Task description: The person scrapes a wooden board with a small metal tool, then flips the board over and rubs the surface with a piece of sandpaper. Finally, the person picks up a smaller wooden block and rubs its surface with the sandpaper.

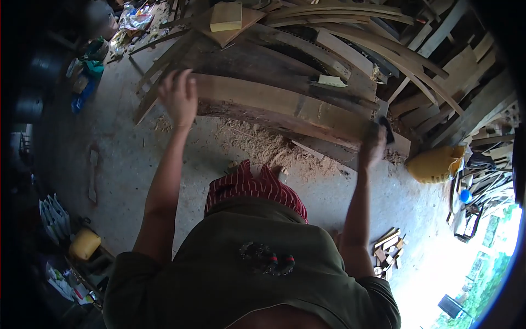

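A long wooden plank (pixel 246 94) lies across in front of me, its near side rough and dark. At its left end is my left hand (pixel 179 101), fingers stretched out and apart, overlapping the wood in this view. Over toward the right end, my right hand (pixel 373 147) is smeared by motion and closed around a small dark block-like tool (pixel 387 130). What kind of tool it is, I cannot tell. Wood shavings (pixel 274 145) are scattered on the floor below the plank.
Curved wooden strips (pixel 378 41) and boards pile up behind the plank. A pale wood block (pixel 226 16) sits at the back. To the right stands a yellow container (pixel 434 164), with small wood offcuts (pixel 389 249) nearer me. Another yellow container (pixel 85 244) is at the left.
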Tool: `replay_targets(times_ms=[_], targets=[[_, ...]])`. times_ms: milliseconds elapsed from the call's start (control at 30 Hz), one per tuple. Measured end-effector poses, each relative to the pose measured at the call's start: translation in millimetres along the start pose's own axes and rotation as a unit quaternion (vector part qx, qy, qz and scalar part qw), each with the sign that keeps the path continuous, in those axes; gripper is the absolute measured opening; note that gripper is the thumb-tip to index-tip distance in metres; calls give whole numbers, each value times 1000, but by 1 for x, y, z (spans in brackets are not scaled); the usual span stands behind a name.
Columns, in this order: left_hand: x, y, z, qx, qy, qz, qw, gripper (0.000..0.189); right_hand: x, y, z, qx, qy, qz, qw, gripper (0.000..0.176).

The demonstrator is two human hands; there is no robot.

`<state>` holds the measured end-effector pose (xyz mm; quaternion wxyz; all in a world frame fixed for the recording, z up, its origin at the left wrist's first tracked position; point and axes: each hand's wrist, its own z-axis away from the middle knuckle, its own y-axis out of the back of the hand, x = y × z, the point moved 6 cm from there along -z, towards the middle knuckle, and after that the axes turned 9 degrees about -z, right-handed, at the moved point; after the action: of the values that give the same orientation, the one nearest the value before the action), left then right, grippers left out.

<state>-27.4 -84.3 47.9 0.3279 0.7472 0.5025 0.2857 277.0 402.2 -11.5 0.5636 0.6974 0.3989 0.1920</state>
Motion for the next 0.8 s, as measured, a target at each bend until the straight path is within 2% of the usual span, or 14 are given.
replay_targets(times_ms=[33, 67, 100, 167, 200, 233, 333, 400, 433, 533, 633, 700, 733, 800], targets=[[-25, -6, 4, -11, 49, -46, 998, 35, -41, -1, 24, 156, 153, -131, 967, 47], [-46, -14, 9, -21, 96, -89, 991, 39, -79, -10, 29, 104, 163, -285, 939, 51], [-61, -25, 14, -25, 90, -82, 992, 39, -126, -17, 37, 86, 206, -301, 927, 58], [-91, -72, 31, -138, 203, 86, 966, 50, -203, -16, 49, -5, 212, -289, 933, 53], [-96, -89, 34, -145, 193, 98, 966, 50, -229, -10, 57, -32, 247, -314, 916, 60], [-104, -106, 39, -157, 215, 145, 953, 53, -242, -14, 57, -61, 244, -303, 919, 52], [-98, -110, 42, -194, 257, 220, 921, 59, -222, -5, 54, -53, 317, -303, 897, 50], [-93, -99, 42, -178, 268, 184, 929, 59, -178, -1, 40, 6, 247, -239, 939, 68], [-96, -98, 44, -175, 275, 177, 929, 59, -152, 1, 27, -8, 159, -173, 972, 65], [-92, -94, 41, -145, 263, 214, 930, 60, -99, 12, 16, 76, 78, -144, 984, 49], [-81, -86, 35, -206, 269, 264, 903, 61, -109, 23, 13, 103, 88, -105, 985, 42], [-84, -83, 35, -271, 348, 274, 855, 73, -116, 31, 4, 29, 59, -161, 985, 36], [-85, -78, 27, -274, 343, 272, 856, 73, -108, 25, 0, 29, 53, -162, 985, 36], [-92, -82, 26, -372, 406, 276, 787, 79, -89, 24, -13, 75, 76, -204, 973, 34]])
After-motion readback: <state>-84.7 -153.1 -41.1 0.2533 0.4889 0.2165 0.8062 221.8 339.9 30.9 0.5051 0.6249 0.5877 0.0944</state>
